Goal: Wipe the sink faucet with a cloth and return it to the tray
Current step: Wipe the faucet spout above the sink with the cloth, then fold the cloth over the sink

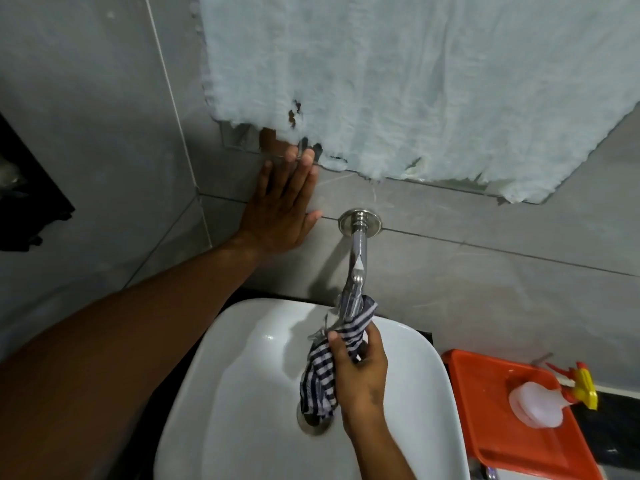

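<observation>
A chrome faucet (358, 251) sticks out of the grey tiled wall above a white sink (242, 393). My right hand (360, 372) grips a blue-and-white striped cloth (323, 368) wrapped around the faucet's lower end, over the basin. The cloth's loose end hangs toward the drain. My left hand (280, 206) lies flat on the wall tiles left of the faucet's base, fingers spread, holding nothing. An orange tray (485, 410) sits on the counter to the right of the sink.
A clear spray bottle (540, 400) with a red and yellow trigger lies in the tray. A mirror covered by pale cloth (415, 81) hangs above the faucet. A dark niche (24, 195) is at the left wall. The chrome drain (311, 424) shows under the cloth.
</observation>
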Action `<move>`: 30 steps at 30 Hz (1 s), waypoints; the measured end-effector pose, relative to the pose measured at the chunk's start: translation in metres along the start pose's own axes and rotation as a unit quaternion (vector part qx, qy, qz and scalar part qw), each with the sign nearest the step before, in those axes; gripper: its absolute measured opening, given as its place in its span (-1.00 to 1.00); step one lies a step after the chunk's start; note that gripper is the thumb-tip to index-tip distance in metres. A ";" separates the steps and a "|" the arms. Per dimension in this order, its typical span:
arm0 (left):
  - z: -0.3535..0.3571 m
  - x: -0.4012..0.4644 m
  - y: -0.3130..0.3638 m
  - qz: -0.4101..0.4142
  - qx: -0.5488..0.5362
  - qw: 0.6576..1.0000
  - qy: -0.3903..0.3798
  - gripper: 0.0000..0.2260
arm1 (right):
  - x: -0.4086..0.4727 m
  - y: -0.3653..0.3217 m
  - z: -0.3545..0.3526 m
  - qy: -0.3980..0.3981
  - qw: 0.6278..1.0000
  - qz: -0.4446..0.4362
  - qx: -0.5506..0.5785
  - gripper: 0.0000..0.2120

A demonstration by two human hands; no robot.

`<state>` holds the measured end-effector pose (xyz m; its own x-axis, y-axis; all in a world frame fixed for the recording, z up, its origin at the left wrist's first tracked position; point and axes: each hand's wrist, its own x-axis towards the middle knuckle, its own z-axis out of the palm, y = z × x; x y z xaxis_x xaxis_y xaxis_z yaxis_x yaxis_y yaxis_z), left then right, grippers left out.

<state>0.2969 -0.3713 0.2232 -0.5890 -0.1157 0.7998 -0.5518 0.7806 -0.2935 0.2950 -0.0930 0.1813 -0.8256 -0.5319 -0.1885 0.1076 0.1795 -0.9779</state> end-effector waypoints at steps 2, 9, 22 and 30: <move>-0.007 0.001 0.000 0.001 0.006 1.000 -0.023 -0.21 | -0.004 0.000 -0.008 -0.073 0.973 0.124 0.182 -0.69; -0.059 -0.010 0.021 -0.056 -0.042 0.992 -0.105 -0.29 | -0.016 -0.009 -0.032 -0.218 0.922 0.197 0.252 -0.52; -0.120 -0.103 0.121 -0.535 -0.564 0.357 -0.517 -0.78 | -0.015 0.003 -0.078 -0.265 0.839 0.309 0.360 -0.50; -0.085 -0.025 0.234 -0.371 -0.536 0.471 -0.594 -0.69 | 0.006 0.026 -0.190 -0.098 0.931 0.287 0.203 -0.61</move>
<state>0.2329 -0.1330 0.1790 -0.7348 -0.3665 -0.5707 -0.6260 0.0423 0.7787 0.1875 0.0654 0.1724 -0.4550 -0.5936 -0.6638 0.7329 0.1738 -0.6578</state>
